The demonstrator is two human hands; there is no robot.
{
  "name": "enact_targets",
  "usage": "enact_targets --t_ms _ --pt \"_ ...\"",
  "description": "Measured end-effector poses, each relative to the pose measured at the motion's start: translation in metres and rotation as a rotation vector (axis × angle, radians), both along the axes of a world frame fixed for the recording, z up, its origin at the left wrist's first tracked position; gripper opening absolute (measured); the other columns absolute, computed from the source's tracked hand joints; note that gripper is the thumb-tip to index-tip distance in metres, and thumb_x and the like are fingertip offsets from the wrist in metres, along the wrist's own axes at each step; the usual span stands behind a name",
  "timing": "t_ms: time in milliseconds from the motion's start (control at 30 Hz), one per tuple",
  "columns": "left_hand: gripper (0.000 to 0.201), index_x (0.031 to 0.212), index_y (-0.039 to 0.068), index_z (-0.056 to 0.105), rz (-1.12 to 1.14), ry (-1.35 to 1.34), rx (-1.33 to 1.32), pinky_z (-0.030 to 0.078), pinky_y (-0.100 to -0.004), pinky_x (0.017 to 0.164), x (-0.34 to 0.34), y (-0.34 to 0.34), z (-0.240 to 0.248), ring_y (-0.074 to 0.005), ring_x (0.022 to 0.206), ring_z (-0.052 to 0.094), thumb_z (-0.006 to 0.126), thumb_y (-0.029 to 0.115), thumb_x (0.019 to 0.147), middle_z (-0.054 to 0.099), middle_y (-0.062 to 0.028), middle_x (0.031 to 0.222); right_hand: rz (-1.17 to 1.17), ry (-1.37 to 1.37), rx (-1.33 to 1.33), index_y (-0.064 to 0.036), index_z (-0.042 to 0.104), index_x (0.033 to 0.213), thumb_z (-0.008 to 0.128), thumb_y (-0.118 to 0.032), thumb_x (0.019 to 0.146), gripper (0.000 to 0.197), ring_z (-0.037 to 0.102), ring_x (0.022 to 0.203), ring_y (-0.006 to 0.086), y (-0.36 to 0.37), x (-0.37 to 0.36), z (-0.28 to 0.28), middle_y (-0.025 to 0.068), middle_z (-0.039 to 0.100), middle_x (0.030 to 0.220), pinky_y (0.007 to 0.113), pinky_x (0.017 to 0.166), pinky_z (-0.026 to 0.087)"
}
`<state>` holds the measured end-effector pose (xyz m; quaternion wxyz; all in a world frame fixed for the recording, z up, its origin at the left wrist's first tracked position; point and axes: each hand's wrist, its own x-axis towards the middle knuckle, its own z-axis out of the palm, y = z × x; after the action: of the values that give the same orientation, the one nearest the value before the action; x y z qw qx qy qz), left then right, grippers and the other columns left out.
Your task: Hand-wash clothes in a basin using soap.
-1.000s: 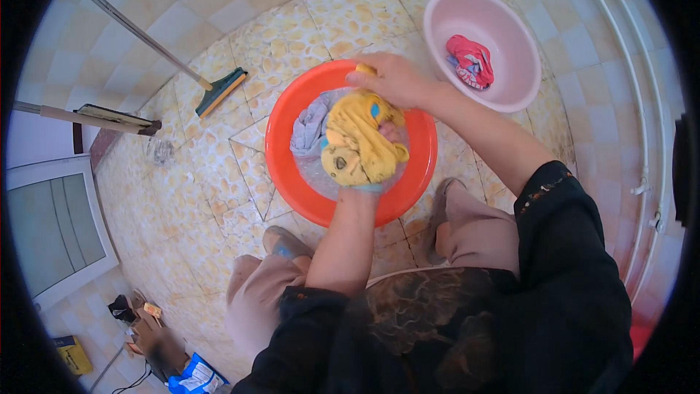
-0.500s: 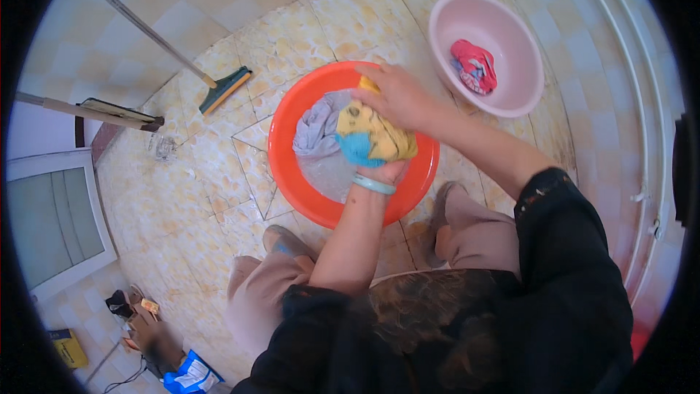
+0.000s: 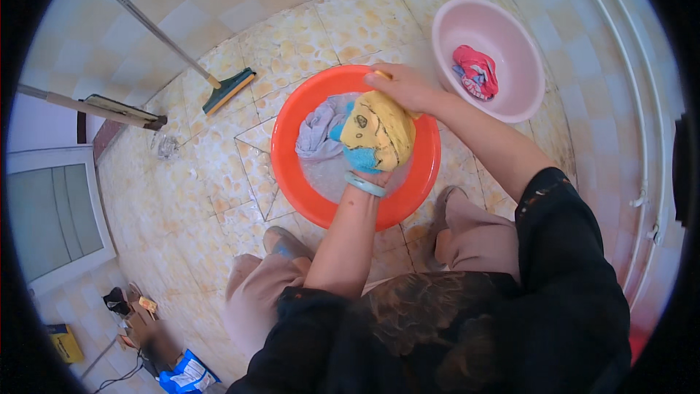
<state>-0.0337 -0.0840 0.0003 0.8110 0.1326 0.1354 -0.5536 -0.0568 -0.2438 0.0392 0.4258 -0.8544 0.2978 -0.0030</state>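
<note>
A wet yellow cloth [image 3: 390, 128] with blue patches and dark printed lines is bunched up over the orange basin [image 3: 288, 182]. My right hand [image 3: 405, 87] grips its upper edge, fingers closed on the fabric. From below, my left hand [image 3: 378, 178] holds the same cloth, which covers most of its fingers; a pale bangle circles that wrist. Beside the yellow cloth, a greyish-lilac cloth [image 3: 319, 128] lies in the soapy water, against the basin's left side.
A pink basin [image 3: 521, 55] with a red patterned cloth [image 3: 477, 71] stands at the far right. A green floor squeegee [image 3: 230, 91] leans at the far left. Behind the orange basin's near rim are my feet. Boxes and a blue-white bag [image 3: 189, 376] sit at lower left.
The yellow cloth has been turned and drawn smoother, showing more of its printed yellow side. Both hands have shifted slightly, still holding it.
</note>
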Motion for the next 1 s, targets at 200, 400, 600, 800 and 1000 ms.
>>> enact_targets --t_ms 200,400,600,800,1000 --pt "0.045 0.128 0.009 0.048 -0.039 -0.482 0.202 0.044 -0.0387 0.098 0.014 0.011 -0.019 -0.0224 0.118 0.051 0.041 0.040 0.096 0.053 -0.0071 0.127 -0.043 -0.327 -0.081 -0.0057 0.056 0.124 0.058 -0.040 0.087 0.050 0.055 0.107 0.0369 0.039 -0.004 0.050 0.0189 0.060 0.112 0.040 0.092 0.044" --pt "0.036 0.126 0.007 0.049 0.184 -0.421 0.080 0.043 -0.0350 0.097 0.004 0.005 -0.019 -0.0198 0.114 0.052 0.046 0.028 0.097 0.054 -0.0074 0.122 0.407 -0.397 -0.558 -0.0070 0.054 0.122 0.059 -0.039 0.086 0.049 0.057 0.096 0.0346 0.070 -0.015 0.042 0.0163 0.060 0.095 0.040 0.086 0.045" --pt "0.023 0.112 0.005 0.053 0.051 -1.200 0.603 0.043 -0.0319 0.085 0.016 0.007 0.021 -0.0167 0.098 0.052 0.057 0.015 0.091 0.055 -0.0054 0.107 -0.041 -0.310 -0.035 -0.0046 0.057 0.117 0.049 -0.040 0.093 0.043 0.057 0.102 0.0319 0.047 -0.024 -0.005 0.0168 0.061 0.105 0.038 0.089 0.044" --pt "0.024 0.108 0.006 0.055 0.094 -1.151 0.675 0.043 -0.0308 0.085 0.043 0.006 0.054 -0.0134 0.096 0.053 0.058 0.023 0.091 0.057 -0.0043 0.105 -0.029 -0.247 0.440 -0.0044 0.054 0.125 0.041 -0.040 0.098 0.047 0.057 0.100 0.0200 0.011 -0.041 -0.008 0.0113 0.062 0.106 0.034 0.089 0.044" --pt "0.031 0.114 0.004 0.054 -0.010 -0.815 0.523 0.044 -0.0348 0.091 0.068 0.018 0.062 -0.0179 0.103 0.056 0.060 0.022 0.089 0.058 -0.0058 0.109 -0.301 -0.367 1.008 -0.0100 0.046 0.134 0.039 -0.046 0.098 0.051 0.058 0.096 0.0156 -0.001 -0.047 0.065 0.0068 0.061 0.109 0.031 0.082 0.049"
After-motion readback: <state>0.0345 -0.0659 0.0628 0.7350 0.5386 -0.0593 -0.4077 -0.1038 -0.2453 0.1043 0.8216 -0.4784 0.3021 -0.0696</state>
